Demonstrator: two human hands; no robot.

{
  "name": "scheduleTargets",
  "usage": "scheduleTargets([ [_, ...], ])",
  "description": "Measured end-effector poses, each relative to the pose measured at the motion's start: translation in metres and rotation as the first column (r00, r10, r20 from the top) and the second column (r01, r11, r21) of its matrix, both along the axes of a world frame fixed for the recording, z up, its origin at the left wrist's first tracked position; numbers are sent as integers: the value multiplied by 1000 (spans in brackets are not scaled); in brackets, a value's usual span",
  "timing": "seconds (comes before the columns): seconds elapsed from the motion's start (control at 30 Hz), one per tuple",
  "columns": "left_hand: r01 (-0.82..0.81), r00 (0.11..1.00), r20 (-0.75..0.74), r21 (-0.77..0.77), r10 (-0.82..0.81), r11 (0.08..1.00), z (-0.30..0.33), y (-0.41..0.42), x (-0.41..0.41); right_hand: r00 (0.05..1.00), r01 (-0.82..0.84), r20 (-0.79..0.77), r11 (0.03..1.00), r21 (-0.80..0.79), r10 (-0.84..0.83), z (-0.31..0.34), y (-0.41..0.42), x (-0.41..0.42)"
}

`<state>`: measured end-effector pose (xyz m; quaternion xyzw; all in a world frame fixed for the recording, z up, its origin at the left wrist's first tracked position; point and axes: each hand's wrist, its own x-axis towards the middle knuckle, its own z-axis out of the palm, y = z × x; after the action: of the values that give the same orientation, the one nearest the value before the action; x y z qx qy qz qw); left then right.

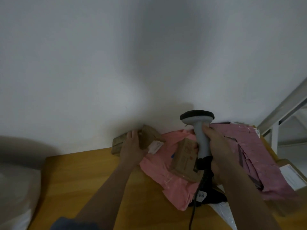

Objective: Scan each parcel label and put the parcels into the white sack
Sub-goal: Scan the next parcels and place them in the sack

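Note:
My right hand (219,151) grips the grey handle of a barcode scanner (199,125), its black head pointing away towards the wall. My left hand (132,145) holds a brown cardboard parcel (149,135) with a white label, at the back of the wooden table (83,180) against the wall. A second small cardboard box (184,156) lies on a pink mailer bag (159,170) just left of the scanner. A darker pink mailer (259,156) lies to the right. The white sack (18,188) sits at the far left, blurred.
The scanner's black cable (194,211) runs down across the table to the front edge. A white plastic bag (226,213) and a black item (214,196) lie under the pink mailers. A cardboard box with a white label (292,176) is at the right, beside a metal frame (282,113).

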<state>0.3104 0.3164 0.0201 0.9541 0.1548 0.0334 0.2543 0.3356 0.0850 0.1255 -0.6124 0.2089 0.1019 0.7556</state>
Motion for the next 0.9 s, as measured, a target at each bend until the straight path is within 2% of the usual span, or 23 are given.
scheduleTargets([
  [0.07, -137, 989, 29, -244, 148, 960, 9, 6, -17, 995, -93, 34, 995, -19, 94, 11, -4, -13],
  [0.1, -189, 976, 23, -396, 216, 898, 14, 9, -26, 992, -117, 31, 992, -52, 119, 14, -7, -18],
  [0.13, -242, 958, -7, -552, 285, 798, 19, 11, -36, 992, -125, 25, 990, -70, 127, 15, -7, -23],
  [0.2, -327, 918, -141, -796, 370, 509, 33, 10, -56, 992, -121, 24, 990, -75, 123, 20, 1, -36],
  [0.27, -312, 914, -226, -923, 338, 227, 51, 6, -76, 997, -67, 30, 995, -71, 69, 20, 12, -46],
  [0.3, -277, 922, -226, -953, 316, 127, 57, 4, -85, 999, -26, 25, 998, -51, 27, 18, 17, -51],
  [0.4, -230, 930, -241, -970, 278, -71, 71, -2, -108, 998, -69, -9, 997, -22, 69, 25, 28, -74],
  [0.53, -201, 943, -241, -962, 230, -185, 84, -6, -134, 993, -108, 55, 994, -21, 109, 33, 42, -99],
  [0.67, -117, 975, -153, -971, 161, -210, 94, -3, -155, 988, -129, 79, 992, -17, 129, 39, 54, -119],
  [0.8, -127, 984, -142, -982, 106, -143, 102, 0, -171, 987, -136, 83, 991, -8, 136, 41, 61, -132],
  [0.9, -160, 985, -161, -987, 67, -25, 105, 6, -181, 985, -144, 87, 989, -34, 146, 43, 61, -136],
])
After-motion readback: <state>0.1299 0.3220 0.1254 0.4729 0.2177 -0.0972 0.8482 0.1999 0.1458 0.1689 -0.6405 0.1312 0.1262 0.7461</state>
